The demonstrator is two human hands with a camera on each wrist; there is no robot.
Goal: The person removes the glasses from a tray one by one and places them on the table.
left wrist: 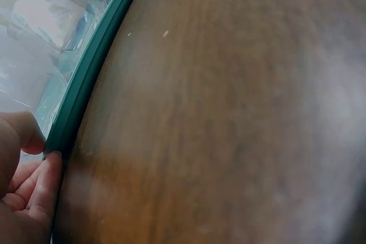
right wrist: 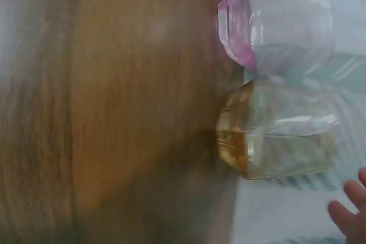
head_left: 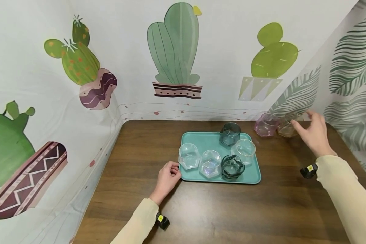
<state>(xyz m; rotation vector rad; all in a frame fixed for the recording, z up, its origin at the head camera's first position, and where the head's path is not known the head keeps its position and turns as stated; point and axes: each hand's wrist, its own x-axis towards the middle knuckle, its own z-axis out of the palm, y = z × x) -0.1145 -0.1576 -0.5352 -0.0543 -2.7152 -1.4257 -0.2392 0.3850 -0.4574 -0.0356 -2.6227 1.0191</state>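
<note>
My left hand (head_left: pixel 167 178) pinches the near left corner of a teal tray (head_left: pixel 199 138); in the left wrist view its thumb and fingers meet at the tray's rim (left wrist: pixel 94 64). On the tray stand several glasses: two clear ones, a gold-rimmed clear glass (head_left: pixel 245 150), a smoky grey glass (head_left: pixel 229 135) and a dark wavy glass (head_left: pixel 232 167). At the back right, my right hand (head_left: pixel 315 134) hovers with thumb and fingers spread beside an amber glass (right wrist: pixel 280 130). In the right wrist view the fingertips are apart from it.
A pink faceted glass (head_left: pixel 266 125) stands just left of the amber one, at the table's back edge. Behind the brown wooden table (head_left: pixel 207 210) hangs a white cloth (head_left: pixel 125 61) printed with cacti and leaves.
</note>
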